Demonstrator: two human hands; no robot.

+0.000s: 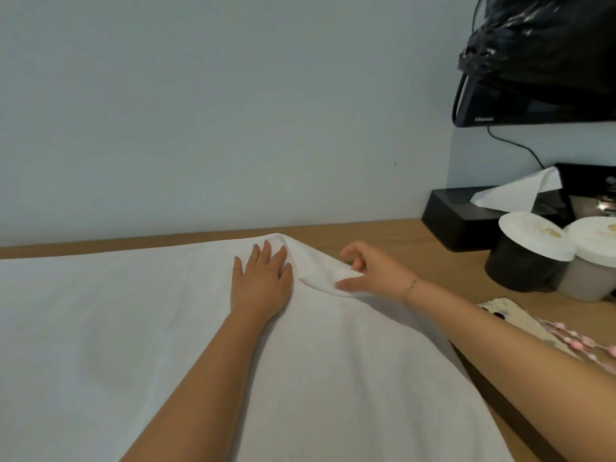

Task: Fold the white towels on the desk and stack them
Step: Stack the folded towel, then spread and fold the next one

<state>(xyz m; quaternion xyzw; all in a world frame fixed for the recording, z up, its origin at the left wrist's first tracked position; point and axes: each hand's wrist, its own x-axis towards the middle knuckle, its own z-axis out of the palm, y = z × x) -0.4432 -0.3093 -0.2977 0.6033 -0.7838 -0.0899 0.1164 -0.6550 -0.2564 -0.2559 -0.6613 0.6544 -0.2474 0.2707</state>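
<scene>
A white towel lies spread over the left and middle of the wooden bench, running out of view at the left and bottom. Its far edge stops just short of the bench's far edge, leaving a thin strip of bare wood along the pale wall. To the right of the towel, the bench shows bare wood between the cloth and the items at the far right corner.

The left hand lies flat on the towel near the far edge, palm down, fingers straight and close together, pointing toward the wall; its grip is loose and holds nothing, only pressing the cloth. Just to its right the towel's far right corner rises into a soft ridge, folded back over itself.

The right hand reaches in from the right, wrist bearing a thin bracelet. Its thumb and curled fingers pinch that raised corner, so its grip is closed on the towel, lifted slightly off the bench.

The towel looks plain, mostly smooth, with faint creases.

Farther right stand a black tissue box with a tissue sticking out and two containers, one black, one grey, both with white lids. A patterned phone case with pink beads lies at the right edge. A monitor under a black plastic bag hangs above.
</scene>
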